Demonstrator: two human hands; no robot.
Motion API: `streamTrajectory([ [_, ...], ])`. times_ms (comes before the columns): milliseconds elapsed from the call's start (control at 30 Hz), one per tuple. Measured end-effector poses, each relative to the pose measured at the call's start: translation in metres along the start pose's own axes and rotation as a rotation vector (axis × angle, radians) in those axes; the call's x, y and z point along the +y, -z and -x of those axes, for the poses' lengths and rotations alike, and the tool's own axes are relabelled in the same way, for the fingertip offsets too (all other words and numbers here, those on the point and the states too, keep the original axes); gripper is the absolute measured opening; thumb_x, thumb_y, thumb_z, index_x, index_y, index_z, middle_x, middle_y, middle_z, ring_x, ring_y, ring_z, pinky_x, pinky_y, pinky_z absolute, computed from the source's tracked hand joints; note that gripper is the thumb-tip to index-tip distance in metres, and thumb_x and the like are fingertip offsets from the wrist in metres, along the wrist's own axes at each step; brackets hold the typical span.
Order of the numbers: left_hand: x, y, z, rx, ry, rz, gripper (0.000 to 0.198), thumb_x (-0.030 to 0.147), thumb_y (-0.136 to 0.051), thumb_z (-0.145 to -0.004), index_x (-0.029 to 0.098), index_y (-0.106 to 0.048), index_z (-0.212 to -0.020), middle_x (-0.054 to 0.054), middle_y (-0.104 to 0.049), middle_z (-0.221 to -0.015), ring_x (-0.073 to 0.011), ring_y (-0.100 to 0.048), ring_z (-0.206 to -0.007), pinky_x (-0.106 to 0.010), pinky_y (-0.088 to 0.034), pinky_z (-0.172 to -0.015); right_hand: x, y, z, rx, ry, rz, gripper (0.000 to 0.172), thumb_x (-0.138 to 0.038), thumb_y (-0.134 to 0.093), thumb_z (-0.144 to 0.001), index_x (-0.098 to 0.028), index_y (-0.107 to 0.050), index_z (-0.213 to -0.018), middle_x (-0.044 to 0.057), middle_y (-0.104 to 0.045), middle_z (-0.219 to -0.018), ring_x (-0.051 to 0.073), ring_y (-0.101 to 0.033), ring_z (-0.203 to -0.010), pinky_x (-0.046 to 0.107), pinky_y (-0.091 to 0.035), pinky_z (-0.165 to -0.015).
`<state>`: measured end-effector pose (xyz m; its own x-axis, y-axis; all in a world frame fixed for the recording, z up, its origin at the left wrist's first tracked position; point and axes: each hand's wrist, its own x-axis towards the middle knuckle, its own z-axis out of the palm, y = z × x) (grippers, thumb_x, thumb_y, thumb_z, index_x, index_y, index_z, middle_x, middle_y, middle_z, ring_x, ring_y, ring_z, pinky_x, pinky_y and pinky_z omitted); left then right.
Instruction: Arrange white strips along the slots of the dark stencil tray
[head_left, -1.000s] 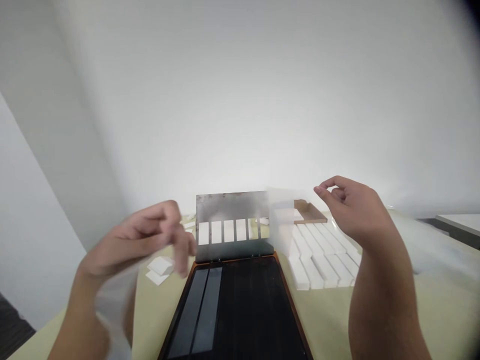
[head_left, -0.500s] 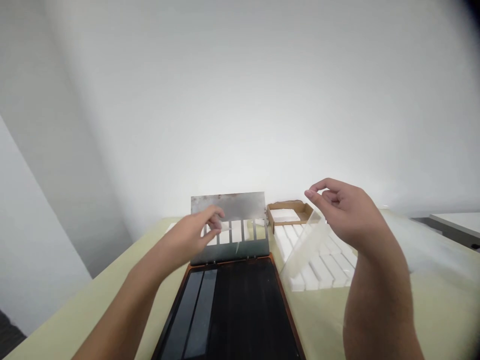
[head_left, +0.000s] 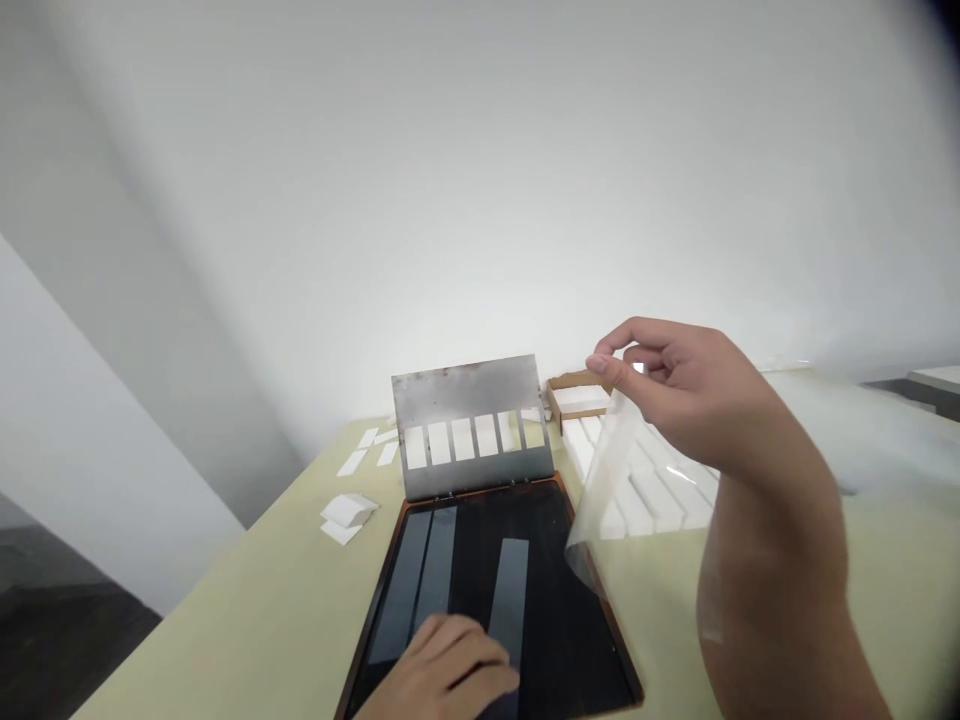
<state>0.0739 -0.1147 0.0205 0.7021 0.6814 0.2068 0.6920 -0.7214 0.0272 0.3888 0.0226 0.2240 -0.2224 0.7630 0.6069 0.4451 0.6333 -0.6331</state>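
My left hand [head_left: 450, 670] is low over the black board [head_left: 555, 640], fingers bent and close together at the near end of a narrow clear film strip [head_left: 511, 575]. The strip looks grey against the black; the thumb is hidden. On the board's left side lie two more such strips [head_left: 436, 560], side by side. Raised at the right, my right hand [head_left: 667, 375] pinches a sheet of clear film [head_left: 604, 500] between thumb and forefinger. The film hangs down, curled, its lower end near the board's right edge.
A metal plate [head_left: 469, 385] with several rectangular openings stands tilted up, hinged to the board's far edge. White blocks [head_left: 649, 495] lie in rows at the right, before a cardboard box [head_left: 581, 395]. White pieces [head_left: 349, 512] are on the table [head_left: 247, 610] at left.
My left hand has come down from in front of the metal plate to the board, where another strip now shows. My right hand still holds the film. The view has shifted.
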Motion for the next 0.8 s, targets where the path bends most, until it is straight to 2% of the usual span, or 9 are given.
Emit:
streamTrajectory([
  [67, -0.005, 0.008, -0.002, -0.021, 0.023, -0.047, 0.056, 0.061, -0.057, -0.106, 0.027, -0.055, -0.151, -0.007, -0.070, -0.141, -0.0322, -0.061, -0.128, -0.042, -0.047, -0.104, -0.001, -0.002, 0.000, -0.024, -0.005, 0.000, 0.025, -0.049, -0.065, -0.101, -0.026, -0.071, -0.092, -0.006, -0.043, -0.056, 0.009, -0.033, -0.048, 0.023, -0.024, -0.043],
  [133, -0.011, 0.011, -0.002, -0.053, 0.092, -0.106, 0.064, 0.062, -0.059, -0.104, 0.030, -0.049, -0.158, -0.005, -0.065, -0.150, -0.0367, -0.054, -0.140, -0.050, -0.042, -0.113, -0.001, -0.003, 0.000, -0.031, -0.007, 0.013, 0.026, -0.051, -0.066, -0.100, -0.026, -0.071, -0.092, -0.007, -0.042, -0.056, 0.009, -0.033, -0.048, 0.023, -0.024, -0.043],
  [233, -0.024, 0.007, 0.001, -0.036, 0.219, -0.189, 0.052, 0.059, -0.058, -0.105, 0.034, -0.058, -0.151, 0.000, -0.067, -0.148, -0.0350, -0.053, -0.142, -0.051, -0.039, -0.116, 0.000, -0.001, 0.000, -0.033, -0.030, 0.009, 0.027, -0.052, -0.065, -0.100, -0.027, -0.070, -0.092, -0.007, -0.042, -0.056, 0.009, -0.034, -0.048, 0.022, -0.025, -0.044],
  [300, -0.036, 0.000, 0.004, -0.001, 0.275, -0.235, 0.047, 0.058, -0.057, -0.106, 0.032, -0.065, -0.145, 0.000, -0.070, -0.144, -0.0344, -0.055, -0.140, -0.050, -0.040, -0.114, 0.000, 0.001, 0.001, -0.027, -0.052, 0.005, 0.027, -0.051, -0.064, -0.101, -0.026, -0.070, -0.092, -0.006, -0.042, -0.057, 0.009, -0.034, -0.048, 0.022, -0.025, -0.043],
  [467, -0.057, -0.011, 0.011, 0.045, 0.336, -0.274, 0.043, 0.054, -0.055, -0.108, 0.031, -0.066, -0.143, -0.001, -0.067, -0.147, -0.0318, -0.056, -0.139, -0.046, -0.042, -0.111, -0.001, 0.002, 0.002, -0.029, -0.066, 0.024, 0.024, -0.048, -0.064, -0.101, -0.026, -0.071, -0.093, -0.006, -0.044, -0.057, 0.010, -0.036, -0.049, 0.022, -0.027, -0.043],
  [633, -0.058, -0.013, 0.012, 0.089, 0.372, -0.298, 0.044, 0.052, -0.056, -0.108, 0.035, -0.063, -0.147, -0.005, -0.049, -0.164, -0.0337, -0.050, -0.144, -0.047, -0.041, -0.113, 0.001, -0.001, 0.001, -0.026, -0.026, 0.007, 0.028, -0.051, -0.064, -0.100, -0.025, -0.071, -0.093, -0.006, -0.043, -0.055, 0.009, -0.036, -0.047, 0.022, -0.026, -0.043],
  [800, -0.057, -0.013, 0.014, 0.073, 0.389, -0.285, 0.044, 0.056, -0.055, -0.107, 0.036, -0.065, -0.145, -0.007, -0.052, -0.162, -0.0355, -0.053, -0.141, -0.051, -0.045, -0.111, 0.001, -0.001, 0.000, -0.049, -0.038, -0.025, 0.030, -0.052, -0.064, -0.100, -0.024, -0.071, -0.092, -0.006, -0.041, -0.054, 0.010, -0.036, -0.045, 0.022, -0.022, -0.042],
])
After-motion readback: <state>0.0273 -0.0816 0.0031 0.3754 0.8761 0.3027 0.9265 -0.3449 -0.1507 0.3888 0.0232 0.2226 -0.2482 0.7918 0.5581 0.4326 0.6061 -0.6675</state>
